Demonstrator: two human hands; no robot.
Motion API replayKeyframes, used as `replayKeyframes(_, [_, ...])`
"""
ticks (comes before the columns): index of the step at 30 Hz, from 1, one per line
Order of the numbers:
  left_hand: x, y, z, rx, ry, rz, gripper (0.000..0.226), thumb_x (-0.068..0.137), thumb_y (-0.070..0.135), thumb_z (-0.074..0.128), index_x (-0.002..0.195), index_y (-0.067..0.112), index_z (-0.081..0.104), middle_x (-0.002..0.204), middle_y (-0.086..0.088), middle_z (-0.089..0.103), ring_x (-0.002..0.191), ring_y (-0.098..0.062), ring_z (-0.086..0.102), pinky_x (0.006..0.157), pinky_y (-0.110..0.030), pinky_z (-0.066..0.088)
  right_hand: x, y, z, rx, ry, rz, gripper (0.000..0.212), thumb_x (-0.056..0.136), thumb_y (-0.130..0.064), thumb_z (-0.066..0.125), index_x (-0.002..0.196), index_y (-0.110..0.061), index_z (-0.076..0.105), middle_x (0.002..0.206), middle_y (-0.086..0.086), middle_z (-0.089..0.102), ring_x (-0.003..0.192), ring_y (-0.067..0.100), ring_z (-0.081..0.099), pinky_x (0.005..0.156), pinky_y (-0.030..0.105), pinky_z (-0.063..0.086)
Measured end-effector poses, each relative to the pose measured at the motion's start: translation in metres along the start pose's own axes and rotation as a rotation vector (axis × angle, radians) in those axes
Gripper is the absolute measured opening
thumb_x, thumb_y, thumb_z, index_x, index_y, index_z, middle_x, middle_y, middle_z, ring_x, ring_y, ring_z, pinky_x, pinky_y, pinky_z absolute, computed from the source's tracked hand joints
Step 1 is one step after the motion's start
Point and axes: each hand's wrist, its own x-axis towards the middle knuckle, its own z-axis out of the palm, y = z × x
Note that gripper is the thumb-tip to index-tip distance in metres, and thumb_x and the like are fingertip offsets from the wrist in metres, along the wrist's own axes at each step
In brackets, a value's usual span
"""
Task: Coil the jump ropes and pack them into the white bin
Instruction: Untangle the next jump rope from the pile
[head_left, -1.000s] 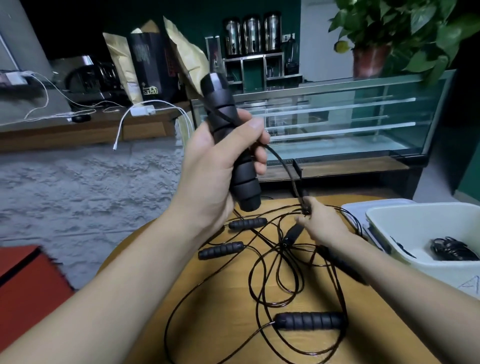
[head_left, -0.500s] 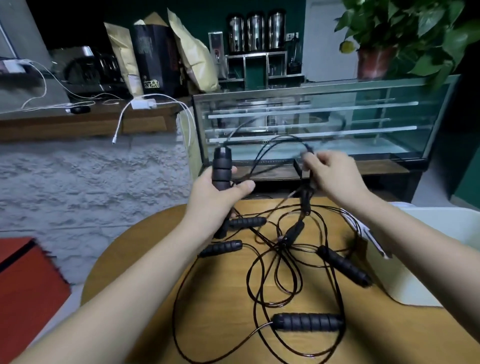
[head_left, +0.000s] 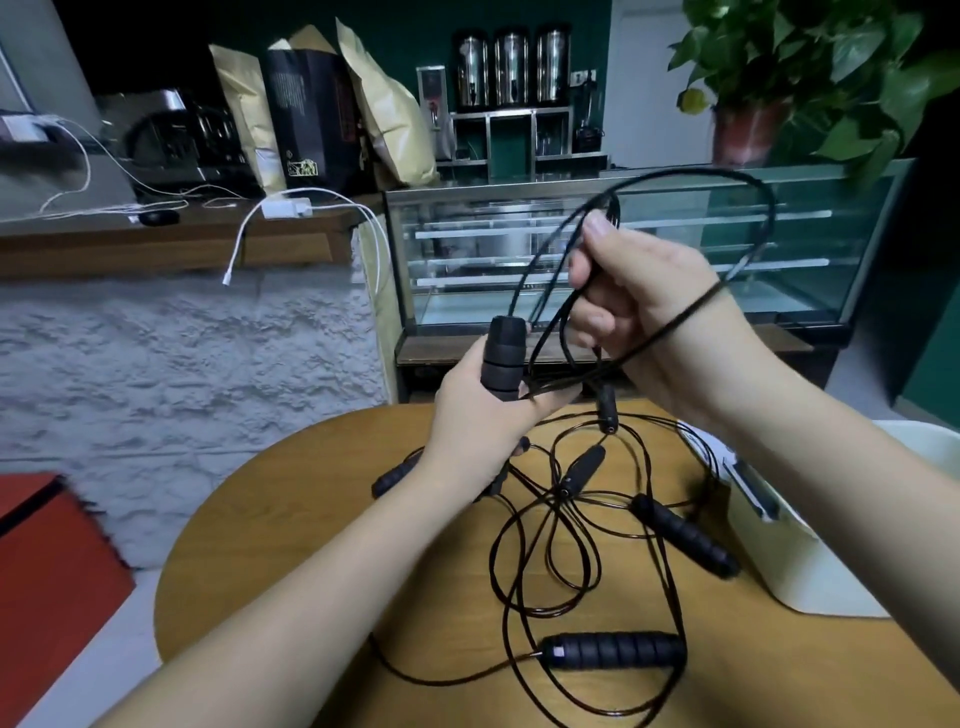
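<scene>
Behind sat a glass case; the round tabletop (head_left: 270, 525) carried tangled ropes (head_left: 566, 551) beside the bin (head_left: 795, 566). Left hand (head_left: 480, 415) gripped a handle (head_left: 503, 358), right hand (head_left: 644, 306) pinched looped cord (head_left: 748, 182). Risk: cord across the wrist could snag and drag the pile.

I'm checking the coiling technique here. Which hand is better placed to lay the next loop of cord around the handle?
The right hand. It already pinches the cord raised in a loop beside the handle, while the left hand is occupied gripping that handle upright.
</scene>
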Motion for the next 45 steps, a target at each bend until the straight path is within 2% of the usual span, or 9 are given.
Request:
replayKeyframes(4, [-0.006,-0.011,0.005,0.093,0.013,0.041,0.026,0.076,0.019,0.084,0.064,0.029,0.063,0.054,0.016,0.055,0.055,-0.006,0.045,0.055,-0.025,0.042,-0.016,0.007,0.003,0.233,-0.072,0.104,0.035,0.106,-0.031,0.041,0.080,-0.010,0.054,0.052,-0.006,0.027,0.048,0.009,0.033,0.056,0.023,0.036])
replayKeyframes(9, [-0.024,-0.012,-0.008,-0.027,0.109,-0.032,0.029,0.091,0.019,0.075,0.068,0.013,0.058,0.057,-0.002,0.054,0.052,-0.019,0.051,0.053,-0.032,0.045,-0.042,0.022,-0.009,0.113,-0.031,0.141,0.037,0.107,-0.034,0.037,0.100,-0.008,0.061,0.063,0.001,0.041,0.058,0.013,0.048,0.062,0.024,0.050])
replayKeyframes(14, [-0.047,-0.015,-0.039,-0.164,0.212,-0.107,0.027,0.091,0.019,0.075,0.070,0.015,0.059,0.054,-0.002,0.055,0.046,-0.020,0.051,0.044,-0.025,0.044,-0.110,0.076,-0.042,-0.503,-0.122,0.210,0.028,0.101,-0.037,0.049,0.096,-0.019,0.070,0.076,0.001,0.065,0.076,0.020,0.067,0.075,0.033,0.055])
replayKeyframes(19, [-0.081,-0.040,-0.052,-0.167,0.227,-0.157,0.029,0.091,0.018,0.073,0.088,-0.008,0.061,0.056,-0.006,0.055,0.045,-0.020,0.049,0.048,-0.029,0.040,-0.170,0.164,-0.076,-1.194,-0.306,0.391,0.009,0.098,-0.038,0.056,0.105,-0.041,0.061,0.106,-0.019,0.064,0.098,-0.007,0.057,0.084,0.011,0.043])
replayKeyframes(24, [-0.111,-0.059,-0.037,-0.260,0.267,-0.345,0.010,0.090,0.011,0.074,0.081,0.013,0.070,0.057,-0.004,0.055,0.045,-0.019,0.051,0.048,-0.029,0.040,-0.186,0.225,-0.094,-1.421,-0.335,0.424,0.033,0.100,-0.041,0.049,0.131,-0.032,0.054,0.124,-0.009,0.059,0.121,0.014,0.052,0.106,0.035,0.039])
replayKeyframes(32, [-0.143,-0.070,-0.010,-0.331,0.289,-0.457,0.012,0.090,0.015,0.075,0.084,0.011,0.065,0.060,-0.004,0.059,0.051,-0.020,0.055,0.051,-0.030,0.044,-0.184,0.217,-0.090,-1.418,-0.415,0.494,0.041,0.100,-0.041,0.051,0.140,-0.032,0.046,0.133,-0.007,0.053,0.127,0.018,0.046,0.109,0.039,0.034])
replayKeyframes(35, [-0.153,-0.066,-0.004,-0.326,0.257,-0.449,0.008,0.089,0.010,0.074,0.088,0.007,0.067,0.058,-0.004,0.060,0.051,-0.019,0.055,0.051,-0.029,0.045,-0.186,0.200,-0.078,-1.358,-0.281,0.437,0.040,0.102,-0.037,0.048,0.140,-0.026,0.045,0.134,-0.003,0.051,0.126,0.019,0.049,0.107,0.035,0.040])
replayKeyframes(41, [-0.182,-0.022,-0.004,-0.306,0.184,-0.318,0.017,0.082,0.000,0.078,0.095,0.001,0.066,0.066,-0.003,0.063,0.056,-0.015,0.055,0.052,-0.025,0.048,-0.199,0.135,-0.029,-0.788,0.141,0.241,0.024,0.098,-0.042,0.050,0.114,-0.029,0.061,0.100,-0.009,0.069,0.094,0.009,0.065,0.082,0.029,0.050])
replayKeyframes(45, [-0.218,0.019,-0.008,-0.228,0.150,-0.148,0.025,0.074,0.008,0.088,0.083,0.023,0.071,0.071,0.002,0.066,0.065,-0.015,0.060,0.067,-0.033,0.050,-0.226,0.080,0.016,-0.443,0.238,0.169,0.032,0.088,-0.043,0.050,0.107,-0.023,0.064,0.072,-0.009,0.070,0.064,0.004,0.066,0.055,0.023,0.053])
